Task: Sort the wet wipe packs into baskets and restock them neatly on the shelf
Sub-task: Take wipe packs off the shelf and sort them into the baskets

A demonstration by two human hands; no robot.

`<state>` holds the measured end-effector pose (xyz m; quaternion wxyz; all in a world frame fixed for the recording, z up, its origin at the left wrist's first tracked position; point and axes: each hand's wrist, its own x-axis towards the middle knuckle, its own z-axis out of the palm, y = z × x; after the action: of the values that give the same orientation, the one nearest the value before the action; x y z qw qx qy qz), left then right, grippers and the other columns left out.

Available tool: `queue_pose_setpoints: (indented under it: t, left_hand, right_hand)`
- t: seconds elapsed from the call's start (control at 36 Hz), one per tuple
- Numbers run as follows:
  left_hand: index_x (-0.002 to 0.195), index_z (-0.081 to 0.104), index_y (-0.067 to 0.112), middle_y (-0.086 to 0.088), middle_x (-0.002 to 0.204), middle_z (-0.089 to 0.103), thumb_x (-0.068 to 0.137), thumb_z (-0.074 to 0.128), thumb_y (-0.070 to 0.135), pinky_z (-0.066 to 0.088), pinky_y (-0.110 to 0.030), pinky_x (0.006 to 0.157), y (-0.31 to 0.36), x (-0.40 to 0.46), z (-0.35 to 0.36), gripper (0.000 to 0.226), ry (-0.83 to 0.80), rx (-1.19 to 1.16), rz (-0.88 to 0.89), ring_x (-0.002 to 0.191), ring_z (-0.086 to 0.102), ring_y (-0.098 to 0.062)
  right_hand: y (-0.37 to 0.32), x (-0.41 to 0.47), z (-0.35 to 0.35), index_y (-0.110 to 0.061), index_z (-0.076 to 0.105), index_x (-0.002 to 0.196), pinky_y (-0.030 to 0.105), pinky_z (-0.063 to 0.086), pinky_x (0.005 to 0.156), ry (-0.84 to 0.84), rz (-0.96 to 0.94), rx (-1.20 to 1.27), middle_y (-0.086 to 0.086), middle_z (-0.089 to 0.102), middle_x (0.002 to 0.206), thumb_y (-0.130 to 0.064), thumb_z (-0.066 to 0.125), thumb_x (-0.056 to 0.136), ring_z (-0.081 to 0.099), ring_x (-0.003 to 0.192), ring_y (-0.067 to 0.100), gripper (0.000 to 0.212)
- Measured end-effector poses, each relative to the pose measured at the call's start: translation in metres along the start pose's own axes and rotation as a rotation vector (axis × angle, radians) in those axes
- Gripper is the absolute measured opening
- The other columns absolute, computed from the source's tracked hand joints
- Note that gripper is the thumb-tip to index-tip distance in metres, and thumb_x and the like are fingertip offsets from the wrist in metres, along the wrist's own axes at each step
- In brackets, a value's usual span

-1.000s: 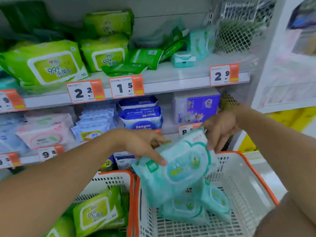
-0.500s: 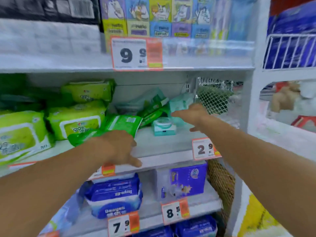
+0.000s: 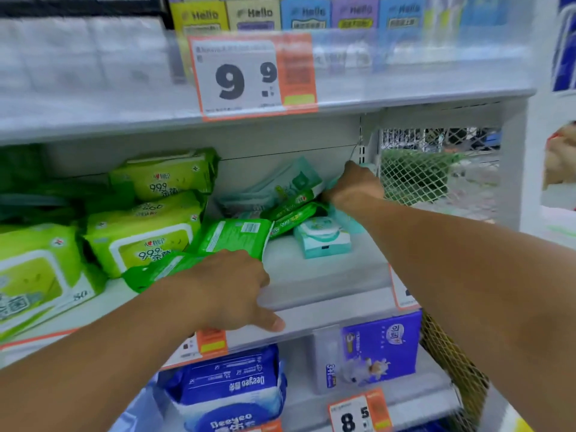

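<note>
My right hand [image 3: 352,188] reaches into the back right corner of the middle shelf [image 3: 327,275] and grips a teal wipe pack [image 3: 344,215], mostly hidden under the hand and wrist. A small teal pack [image 3: 322,236] lies flat just in front of it. Slim green packs [image 3: 290,213] and a pale teal pack [image 3: 280,182] lean in a loose heap at the back. A flat green pack [image 3: 233,235] lies beyond my left hand [image 3: 230,288], which rests on the shelf's front edge with the thumb on the lip. Large lime-green packs [image 3: 143,238] are stacked at the left.
A wire mesh panel [image 3: 436,173] closes the shelf's right side. A large 9.9 price tag [image 3: 249,76] hangs from the shelf above. Blue Deeyeo packs [image 3: 230,388] and a purple box [image 3: 380,347] fill the shelf below. No basket is in view.
A second ago both hands held a teal pack over a white basket. The view has risen to the shelf; my right hand has pushed deeper into the back corner, my left rests on the edge.
</note>
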<state>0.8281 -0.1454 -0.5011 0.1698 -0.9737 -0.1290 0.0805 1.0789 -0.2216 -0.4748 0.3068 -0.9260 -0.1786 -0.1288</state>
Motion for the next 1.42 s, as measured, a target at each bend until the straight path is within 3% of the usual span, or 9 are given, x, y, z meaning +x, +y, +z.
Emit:
queue_pose_setpoints:
  t: [0.25, 0.36, 0.5, 0.64, 0.78, 0.92, 1.06, 1.25, 1.42]
  left_hand:
    - [0.133, 0.057, 0.024, -0.005, 0.125, 0.059, 0.073, 0.050, 0.085, 0.048, -0.037, 0.095, -0.001, -0.001, 0.002, 0.085, 0.010, -0.005, -0.017, 0.114, 0.054, -0.027]
    - [0.109, 0.061, 0.028, -0.001, 0.105, 0.060, 0.073, 0.052, 0.085, 0.044, -0.030, 0.075, -0.003, 0.000, 0.008, 0.068, 0.052, -0.054, -0.002, 0.098, 0.056, -0.024]
    - [0.105, 0.062, 0.024, -0.001, 0.099, 0.061, 0.073, 0.051, 0.085, 0.045, -0.031, 0.074, -0.001, 0.000, 0.006, 0.070, 0.043, -0.043, 0.006, 0.095, 0.058, -0.023]
    - [0.077, 0.043, 0.026, 0.000, 0.089, 0.050, 0.074, 0.056, 0.082, 0.041, -0.031, 0.073, 0.001, 0.000, -0.002, 0.057, 0.001, -0.063, 0.010, 0.096, 0.055, -0.025]
    - [0.083, 0.052, 0.023, 0.000, 0.085, 0.053, 0.073, 0.055, 0.083, 0.039, -0.030, 0.067, 0.002, -0.001, 0.000, 0.061, 0.010, -0.046, -0.014, 0.088, 0.057, -0.025]
    - [0.106, 0.065, 0.023, -0.001, 0.101, 0.064, 0.072, 0.052, 0.086, 0.049, -0.031, 0.077, 0.000, -0.001, 0.004, 0.072, 0.010, -0.057, -0.035, 0.095, 0.060, -0.023]
    - [0.131, 0.058, 0.026, -0.003, 0.125, 0.061, 0.072, 0.051, 0.086, 0.048, -0.034, 0.095, 0.001, -0.006, 0.007, 0.084, 0.014, -0.083, -0.069, 0.114, 0.056, -0.025]
    - [0.137, 0.053, 0.030, -0.001, 0.138, 0.055, 0.072, 0.055, 0.084, 0.043, -0.035, 0.103, 0.004, -0.016, 0.005, 0.085, 0.005, -0.166, -0.109, 0.125, 0.050, -0.026]
    - [0.136, 0.052, 0.024, -0.003, 0.135, 0.057, 0.079, 0.069, 0.064, 0.044, -0.031, 0.099, 0.010, -0.041, 0.025, 0.071, 0.278, -0.473, -0.145, 0.124, 0.052, -0.026]
  right_hand:
    - [0.000, -0.033, -0.021, -0.008, 0.058, 0.109, 0.030, 0.051, 0.071, 0.053, -0.261, -0.117, 0.011, 0.064, 0.109, -0.046, 0.080, 0.076, 0.066, 0.100, 0.030, 0.055]
    - [-0.004, -0.048, -0.060, -0.009, 0.060, 0.068, 0.030, 0.061, 0.064, -0.223, -0.422, -0.157, 0.005, 0.069, 0.058, -0.056, 0.081, 0.072, 0.072, 0.056, 0.017, 0.052]
    - [0.008, -0.018, -0.097, -0.034, 0.039, 0.146, 0.032, 0.053, 0.090, -0.792, -0.407, -0.182, -0.006, 0.058, 0.121, -0.020, 0.088, 0.073, 0.061, 0.104, 0.012, 0.089]
    - [0.007, 0.016, -0.054, -0.048, 0.005, 0.156, 0.054, 0.015, 0.123, -0.411, -0.672, -0.809, -0.006, -0.009, 0.167, -0.009, 0.076, 0.081, -0.007, 0.154, 0.031, 0.110]
    - [-0.005, 0.006, -0.043, -0.030, 0.036, 0.145, 0.039, 0.041, 0.108, -0.522, -0.704, -0.737, 0.001, 0.050, 0.144, -0.038, 0.100, 0.048, 0.045, 0.133, 0.028, 0.116]
    - [-0.014, 0.006, -0.062, -0.031, 0.058, 0.116, 0.042, 0.050, 0.100, -0.614, -0.466, -0.781, -0.006, 0.059, 0.111, -0.088, 0.079, 0.025, 0.060, 0.107, 0.027, 0.109]
    - [0.017, 0.005, -0.070, -0.019, 0.066, 0.120, 0.046, 0.055, 0.098, -0.893, -0.386, -0.558, -0.002, 0.074, 0.114, -0.043, 0.096, 0.052, 0.071, 0.107, 0.026, 0.078]
    - [0.024, -0.041, -0.093, -0.026, 0.058, 0.093, 0.031, 0.056, 0.074, -0.519, -0.549, -0.473, -0.007, 0.067, 0.089, -0.030, 0.095, 0.056, 0.065, 0.079, 0.015, 0.052]
    - [0.029, -0.114, -0.120, -0.027, 0.039, 0.137, 0.045, 0.052, 0.081, 0.131, -0.963, -0.657, 0.004, 0.064, 0.108, -0.032, 0.077, 0.059, 0.066, 0.090, 0.033, 0.087]
